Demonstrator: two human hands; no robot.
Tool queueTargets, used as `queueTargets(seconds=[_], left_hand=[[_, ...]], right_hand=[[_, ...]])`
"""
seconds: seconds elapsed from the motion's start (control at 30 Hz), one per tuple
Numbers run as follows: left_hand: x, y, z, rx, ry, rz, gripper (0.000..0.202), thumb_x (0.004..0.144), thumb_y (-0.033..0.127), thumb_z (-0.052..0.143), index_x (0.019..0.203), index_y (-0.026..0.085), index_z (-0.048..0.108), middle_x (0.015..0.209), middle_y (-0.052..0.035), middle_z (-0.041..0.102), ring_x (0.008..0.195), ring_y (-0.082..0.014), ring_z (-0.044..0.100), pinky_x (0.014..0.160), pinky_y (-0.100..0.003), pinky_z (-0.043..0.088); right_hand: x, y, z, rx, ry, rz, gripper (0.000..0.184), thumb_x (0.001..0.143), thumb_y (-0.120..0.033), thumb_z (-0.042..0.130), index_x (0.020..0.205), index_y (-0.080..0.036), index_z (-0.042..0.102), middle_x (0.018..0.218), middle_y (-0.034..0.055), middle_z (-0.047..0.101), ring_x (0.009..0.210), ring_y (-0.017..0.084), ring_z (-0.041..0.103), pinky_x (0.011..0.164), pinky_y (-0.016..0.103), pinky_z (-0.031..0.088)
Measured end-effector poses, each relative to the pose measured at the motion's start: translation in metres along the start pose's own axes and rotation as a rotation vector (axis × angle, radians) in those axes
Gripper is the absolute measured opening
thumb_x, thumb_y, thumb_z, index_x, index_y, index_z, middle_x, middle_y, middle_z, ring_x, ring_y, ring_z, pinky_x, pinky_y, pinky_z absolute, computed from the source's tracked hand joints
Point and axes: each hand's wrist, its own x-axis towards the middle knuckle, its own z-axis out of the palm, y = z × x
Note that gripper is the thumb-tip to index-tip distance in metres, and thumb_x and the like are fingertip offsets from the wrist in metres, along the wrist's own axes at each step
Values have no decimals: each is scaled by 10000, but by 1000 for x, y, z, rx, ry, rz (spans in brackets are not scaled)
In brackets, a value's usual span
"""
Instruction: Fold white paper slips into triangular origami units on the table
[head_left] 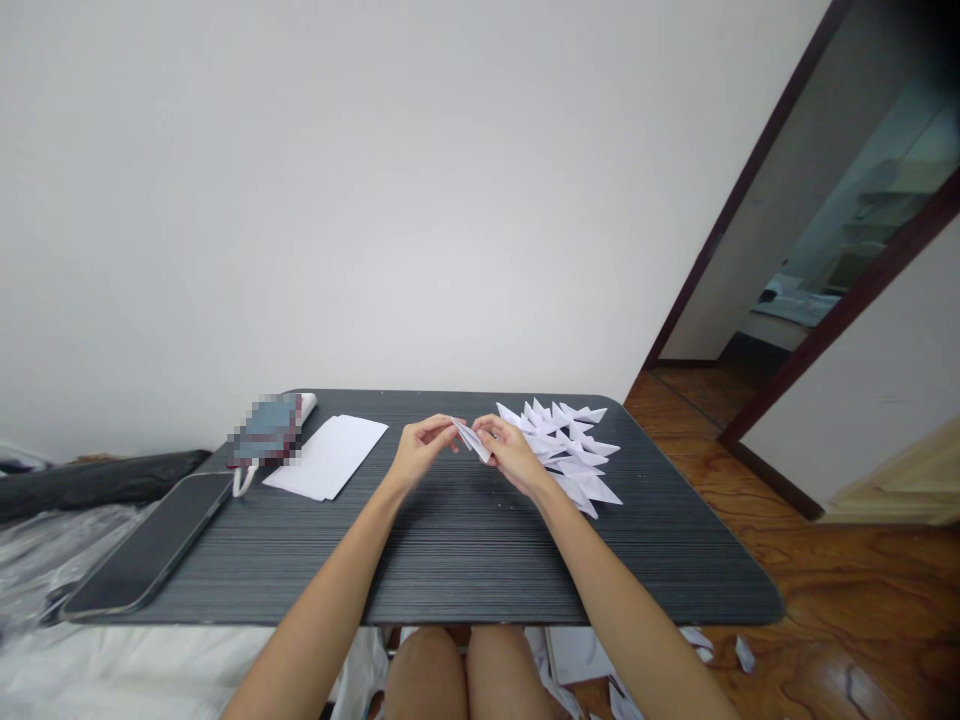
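My left hand (420, 448) and my right hand (512, 452) meet over the middle of a dark striped table (465, 560). Both pinch a small folded white paper piece (472, 438) held just above the tabletop, fingers closed on its two ends. Right behind my right hand lies a pile of several folded white paper triangles (574, 450). A small stack of flat white paper sheets (328, 456) lies to the left of my left hand.
A dark phone (150, 545) rests at the table's left front edge. A blurred-out object with a white strap (268, 430) sits at the back left. Paper scraps (720, 648) lie on the wooden floor. An open doorway (817, 260) is at the right.
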Motion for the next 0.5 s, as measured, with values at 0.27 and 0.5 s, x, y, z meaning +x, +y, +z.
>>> queueTargets(seconds=[0.27, 0.5], left_hand=[[1, -8, 2, -31, 140, -25, 231, 652, 305, 607, 777, 111, 618, 773, -54, 624, 610, -136, 573, 631, -294, 477], [1, -11, 1, -34, 106, -24, 175, 657, 273, 605, 733, 117, 583, 729, -31, 594, 641, -124, 555, 670, -275, 448]], right_hand=[[1, 4, 3, 6, 79, 9, 247, 624, -359, 608, 771, -181, 520, 760, -7, 489, 540, 60, 428, 428, 171, 299], [3, 7, 4, 32, 92, 1, 229, 603, -326, 637, 749, -174, 547, 753, -17, 487, 516, 45, 396, 438, 188, 271]])
